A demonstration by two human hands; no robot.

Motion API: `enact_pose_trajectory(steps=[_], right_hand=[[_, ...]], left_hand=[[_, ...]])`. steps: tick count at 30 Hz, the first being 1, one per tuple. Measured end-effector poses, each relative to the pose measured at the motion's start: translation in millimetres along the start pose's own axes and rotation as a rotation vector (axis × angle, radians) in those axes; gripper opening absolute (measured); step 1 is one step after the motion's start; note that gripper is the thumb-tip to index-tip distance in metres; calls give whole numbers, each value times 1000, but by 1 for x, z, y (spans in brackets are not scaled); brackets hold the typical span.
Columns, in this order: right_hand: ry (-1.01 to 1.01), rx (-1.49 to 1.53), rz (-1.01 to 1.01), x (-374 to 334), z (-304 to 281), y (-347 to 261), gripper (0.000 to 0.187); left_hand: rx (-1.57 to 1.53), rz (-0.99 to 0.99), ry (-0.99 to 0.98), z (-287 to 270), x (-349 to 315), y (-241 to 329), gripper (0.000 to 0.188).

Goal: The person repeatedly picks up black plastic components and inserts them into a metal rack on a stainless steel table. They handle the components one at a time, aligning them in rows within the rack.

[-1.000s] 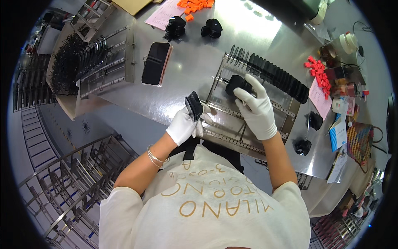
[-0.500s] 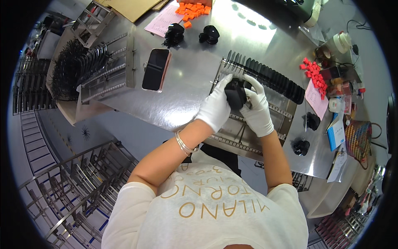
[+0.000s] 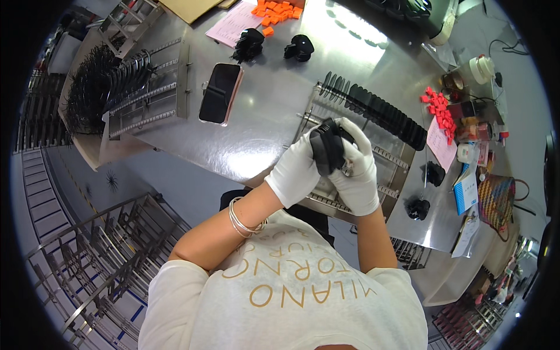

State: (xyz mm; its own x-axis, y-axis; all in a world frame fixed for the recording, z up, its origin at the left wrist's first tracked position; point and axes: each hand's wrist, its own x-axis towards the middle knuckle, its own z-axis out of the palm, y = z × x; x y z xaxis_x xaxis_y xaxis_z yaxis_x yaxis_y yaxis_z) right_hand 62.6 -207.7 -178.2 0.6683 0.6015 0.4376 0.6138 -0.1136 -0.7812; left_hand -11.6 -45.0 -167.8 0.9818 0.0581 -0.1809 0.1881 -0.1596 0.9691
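Note:
Both hands wear white gloves and hold a small stack of glossy black curved pieces (image 3: pixel 328 149) between them, above the near side of a metal rack (image 3: pixel 344 201). My left hand (image 3: pixel 296 169) grips the stack from its left side. My right hand (image 3: pixel 358 169) is closed around its right side, fingers curled over the top. What the pieces are I cannot tell. Just beyond, a row of thin black pieces (image 3: pixel 373 111) stands on edge along the rack's far side. The stack and the gloves hide part of the rack.
A phone (image 3: pixel 220 93) lies left on the steel table (image 3: pixel 262 122). Black clusters (image 3: pixel 249 45) and orange blocks (image 3: pixel 277 11) sit far left; red blocks (image 3: pixel 438 111), a pink sheet (image 3: pixel 441 144) and more black pieces (image 3: pixel 417 208) sit right. Another rack (image 3: pixel 146 87) holds black parts at the left edge.
Both hands have drawn back slightly toward me with the stack, which is now tilted differently. The view has shifted a little.

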Motion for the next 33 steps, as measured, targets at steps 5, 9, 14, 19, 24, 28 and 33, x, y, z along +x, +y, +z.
enact_pose_trajectory(steps=[5,9,14,19,24,28,33], right_hand=[[312,826,500,-6,15,6,44],[185,304,298,24,27,35,42],[-27,-89,19,30,48,43,39],[-71,-201,-117,24,32,42,39],[-81,-221,-19,-7,-4,53,43],[-100,-215,55,-18,-21,55,45],[-109,-243,176,-45,-58,68,54]], left_hand=[[-232,17,113,-15,-11,-32,39],[-528,-320,147,-45,-35,-30,38],[-544,-315,81,-26,-35,-42,30],[-610,-277,107,-24,-39,-63,29],[-643,-333,155,-22,-41,-59,28],[-661,-330,167,-23,-40,-63,29],[-582,-321,148,-27,-42,-54,30]])
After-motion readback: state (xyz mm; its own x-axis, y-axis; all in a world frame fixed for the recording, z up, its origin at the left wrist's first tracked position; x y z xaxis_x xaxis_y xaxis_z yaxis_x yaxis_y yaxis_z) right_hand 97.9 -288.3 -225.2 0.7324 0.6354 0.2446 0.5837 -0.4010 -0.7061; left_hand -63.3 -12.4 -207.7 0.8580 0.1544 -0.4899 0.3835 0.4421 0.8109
